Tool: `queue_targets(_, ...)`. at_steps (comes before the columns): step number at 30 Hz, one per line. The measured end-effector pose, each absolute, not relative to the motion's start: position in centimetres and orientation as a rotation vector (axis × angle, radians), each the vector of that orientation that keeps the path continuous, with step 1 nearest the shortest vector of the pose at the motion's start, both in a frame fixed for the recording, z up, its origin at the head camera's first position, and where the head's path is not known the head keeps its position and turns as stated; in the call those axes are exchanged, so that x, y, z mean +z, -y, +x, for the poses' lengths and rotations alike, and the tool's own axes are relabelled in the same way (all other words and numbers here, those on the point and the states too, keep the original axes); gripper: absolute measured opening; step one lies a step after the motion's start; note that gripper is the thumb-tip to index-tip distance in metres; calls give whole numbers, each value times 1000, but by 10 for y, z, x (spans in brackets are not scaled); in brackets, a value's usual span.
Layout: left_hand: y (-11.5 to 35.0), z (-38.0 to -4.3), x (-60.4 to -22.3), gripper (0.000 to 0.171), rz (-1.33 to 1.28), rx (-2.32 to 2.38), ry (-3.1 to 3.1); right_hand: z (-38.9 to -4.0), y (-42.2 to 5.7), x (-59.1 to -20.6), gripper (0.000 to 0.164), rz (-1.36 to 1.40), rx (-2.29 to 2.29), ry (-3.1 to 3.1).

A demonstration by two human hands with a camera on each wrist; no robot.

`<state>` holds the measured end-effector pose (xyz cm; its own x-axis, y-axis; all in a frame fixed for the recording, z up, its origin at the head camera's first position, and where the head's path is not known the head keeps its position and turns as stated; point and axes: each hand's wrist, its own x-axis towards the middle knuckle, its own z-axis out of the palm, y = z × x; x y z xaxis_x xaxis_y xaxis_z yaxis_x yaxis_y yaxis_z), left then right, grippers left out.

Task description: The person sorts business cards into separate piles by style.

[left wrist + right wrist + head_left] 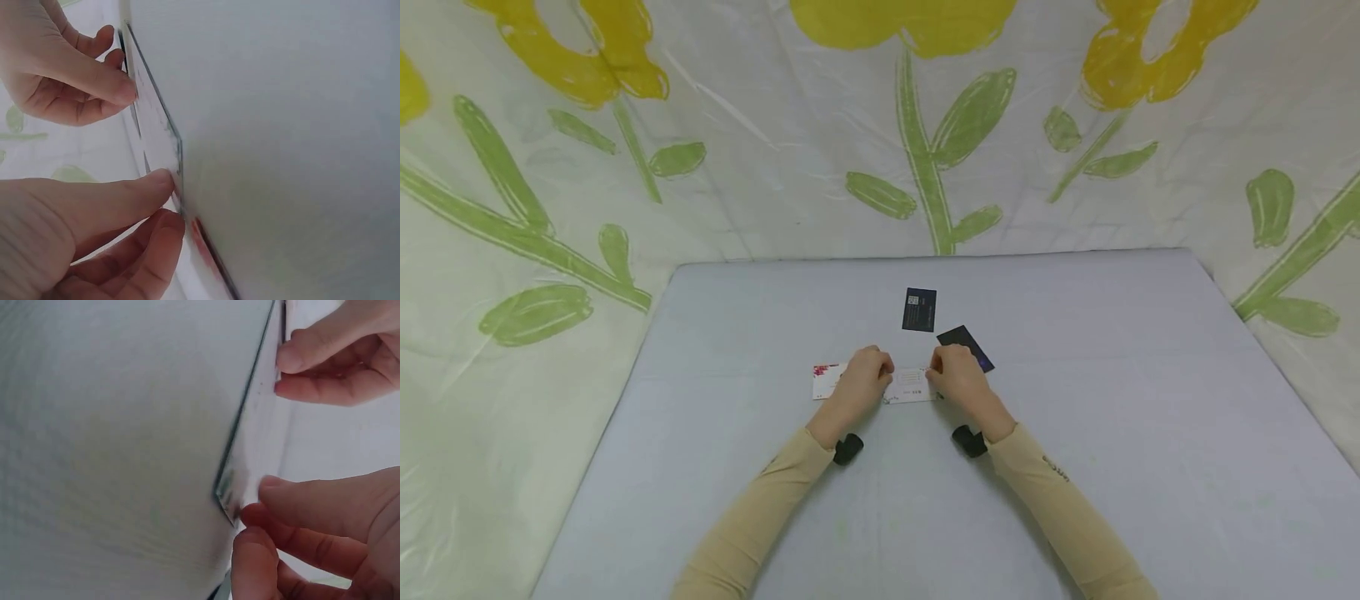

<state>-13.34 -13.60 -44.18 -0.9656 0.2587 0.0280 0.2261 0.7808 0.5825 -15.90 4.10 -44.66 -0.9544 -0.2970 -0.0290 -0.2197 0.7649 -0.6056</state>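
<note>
A white business card with small print and floral corners lies on the table between the two hands. My left hand pinches its left edge, the thumb on its face and the index finger at its side. At the opposite edge my right hand pinches the card with thumb and index finger. A second white card with red flowers is partly hidden by the left hand. Beside the right hand lies a dark card, partly covered by that hand.
Another dark card with a small square code lies farther back on the pale table. Behind the table's far edge hangs a white curtain painted with yellow flowers and green leaves.
</note>
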Motion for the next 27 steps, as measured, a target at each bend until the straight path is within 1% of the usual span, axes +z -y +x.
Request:
queue_targets(5,134,-140,-435,10,441,965,-2913,-162,-57,-435,14,-478,-1109,-2836)
queue_targets(10,124,-164,-422,18,523,939,-2929,-168,-83,-417,15,-417,-1147,-2880)
queue_targets(16,99,-195,-422,26,774,896,-2827,-171,-102,-413,32,-218,-973,-2901)
queue_targets(21,77,-210,-426,36,901,696,-2744,-170,-103,-418,43,-162,-860,-2890)
queue_targets(23,70,-214,-427,42,928,586,-2720,-169,-102,-422,45,-167,-815,-2894)
queue_targets(27,60,-218,-429,52,996,412,-2645,-166,-97,-426,43,-165,-701,-2903)
